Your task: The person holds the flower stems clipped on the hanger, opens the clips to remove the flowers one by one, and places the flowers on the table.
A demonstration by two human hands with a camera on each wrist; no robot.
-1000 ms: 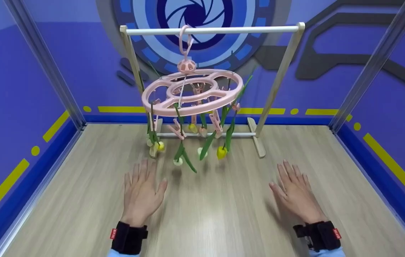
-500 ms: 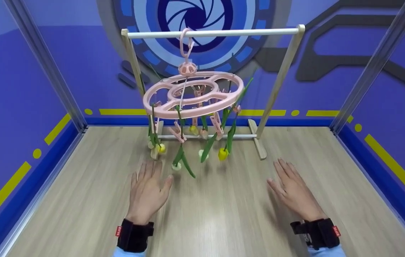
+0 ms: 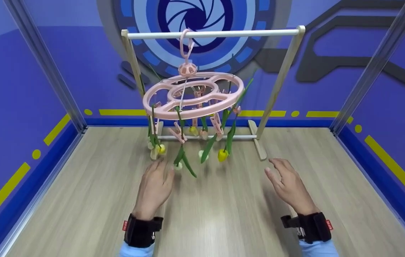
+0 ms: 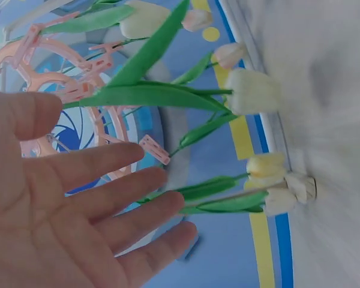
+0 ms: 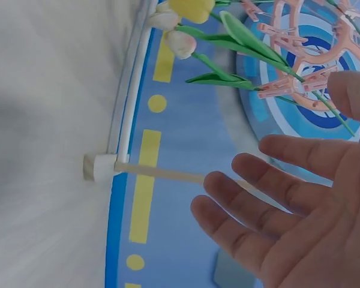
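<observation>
Your left hand [image 3: 155,185] is the nearer one. It hangs just above the desk [image 3: 81,200] with its fingers straight and spread, holding nothing, and its fingertips come up almost against the lowest white tulip [image 3: 178,165], which dangles head down just ahead of them and slightly to their right. That flower's stem runs nearly straight up from the bloom to a clip on the pink peg hanger [image 3: 193,95], so its long axis is close to vertical, and the clip that holds it sits well above your knuckles.

In the left wrist view the same hand [image 4: 66,210] shows an open palm, with white tulip heads [image 4: 252,91] and green leaves [image 4: 150,96] lying just past the fingertips, apart from them.

Your right hand [image 3: 290,185] is also empty, fingers loose and parted, thumb out. It sits well to the right of the flowers; the nearest one to it is the yellow tulip [image 3: 222,154], up and to its left, clearly farther off than the white one is from your left hand. The right wrist view shows that palm [image 5: 300,222] open, with the blooms far beyond the fingers.

The hanger's hook [image 3: 186,44] is over the white bar of the wooden rack [image 3: 212,34], which stands at the back of the desk.
</observation>
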